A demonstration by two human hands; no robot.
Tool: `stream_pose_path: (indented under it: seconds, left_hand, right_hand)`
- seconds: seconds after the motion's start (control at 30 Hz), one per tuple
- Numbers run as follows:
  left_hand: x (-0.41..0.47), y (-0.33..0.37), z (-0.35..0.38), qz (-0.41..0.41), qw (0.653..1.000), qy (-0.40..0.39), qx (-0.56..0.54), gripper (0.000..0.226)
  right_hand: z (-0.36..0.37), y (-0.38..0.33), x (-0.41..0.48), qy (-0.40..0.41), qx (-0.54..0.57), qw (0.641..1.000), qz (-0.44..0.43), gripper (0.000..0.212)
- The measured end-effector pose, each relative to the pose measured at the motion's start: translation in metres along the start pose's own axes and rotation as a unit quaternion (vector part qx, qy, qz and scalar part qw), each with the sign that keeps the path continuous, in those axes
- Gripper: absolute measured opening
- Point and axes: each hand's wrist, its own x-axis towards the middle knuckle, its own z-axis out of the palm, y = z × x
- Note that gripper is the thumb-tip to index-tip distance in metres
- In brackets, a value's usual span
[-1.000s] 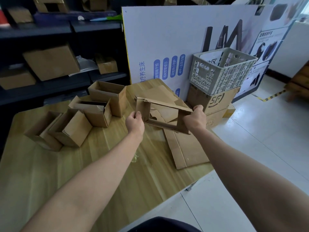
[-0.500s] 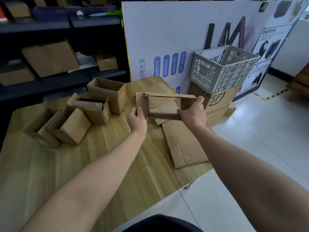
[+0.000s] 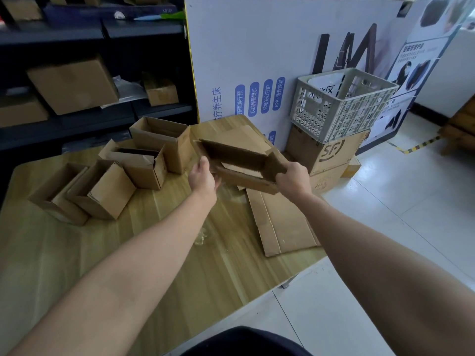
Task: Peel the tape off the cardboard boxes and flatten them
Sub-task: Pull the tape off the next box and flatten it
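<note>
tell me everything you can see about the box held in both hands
The held box is plain brown corrugated cardboard, open at both ends and skewed into a slanted, partly collapsed frame. It is lifted above the wooden table, over a flattened cardboard sheet. The left hand grips its left end, the right hand its right end. No tape shows on it.

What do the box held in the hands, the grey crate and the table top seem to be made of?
Box: brown cardboard, matt; fold lines and rough cut edges show.
Crate: probably moulded plastic, pale grey, slightly shiny; its walls are a regular grid of holes.
Table top: pale wood or wood-look laminate, smooth with a soft sheen; long grain strips show, but which of the two is unclear.
</note>
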Motion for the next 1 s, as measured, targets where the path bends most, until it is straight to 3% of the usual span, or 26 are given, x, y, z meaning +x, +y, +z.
stream_pose_path:
  seconds: [0.07, 0.13, 0.23, 0.33, 0.4, 0.5, 0.63, 0.73, 0.8, 0.9, 1.0]
  left_hand:
    - [0.000, 0.003, 0.004, -0.071, 0.996, -0.058, -0.022, 0.060]
    - [-0.003, 0.004, 0.012, -0.109, 0.992, -0.065, -0.016, 0.066]
    - [0.007, -0.004, 0.017, -0.104, 0.994, 0.006, 0.045, 0.050]
    - [0.014, -0.012, 0.011, -0.102, 0.988, 0.054, 0.097, 0.052]
    - [0.020, -0.020, 0.006, -0.113, 0.986, 0.046, 0.116, 0.053]
    - [0.011, -0.025, 0.007, -0.116, 0.983, 0.008, 0.139, 0.023]
    - [0.000, -0.038, 0.012, -0.128, 0.978, -0.040, 0.157, 0.032]
    - [-0.002, -0.057, 0.012, -0.152, 0.961, -0.053, 0.225, 0.052]
    - [-0.005, -0.071, 0.013, -0.166, 0.942, -0.050, 0.287, 0.045]
    - [-0.006, -0.092, 0.017, -0.175, 0.908, -0.070, 0.374, 0.035]
    - [-0.002, -0.107, 0.027, -0.161, 0.885, -0.077, 0.429, 0.053]
  right_hand:
    - [0.002, -0.001, -0.006, -0.048, 0.002, 0.998, -0.051, 0.034]
    - [0.004, -0.005, -0.012, -0.080, -0.013, 0.991, -0.107, 0.039]
    - [0.001, -0.009, -0.017, -0.155, -0.017, 0.978, -0.139, 0.031]
    - [-0.005, -0.006, -0.016, -0.273, 0.013, 0.957, -0.093, 0.025]
    - [-0.006, 0.004, -0.010, -0.251, 0.040, 0.966, -0.058, 0.041]
    - [-0.008, 0.025, 0.003, -0.116, 0.010, 0.993, 0.023, 0.058]
    - [-0.014, 0.053, 0.009, -0.135, -0.024, 0.981, 0.138, 0.077]
    - [-0.015, 0.074, 0.009, -0.167, -0.006, 0.962, 0.214, 0.066]
    - [-0.014, 0.087, 0.009, -0.166, 0.020, 0.956, 0.240, 0.055]
    - [-0.014, 0.099, 0.011, -0.161, -0.014, 0.960, 0.228, 0.049]
    - [-0.014, 0.112, 0.019, -0.147, -0.026, 0.965, 0.218, 0.051]
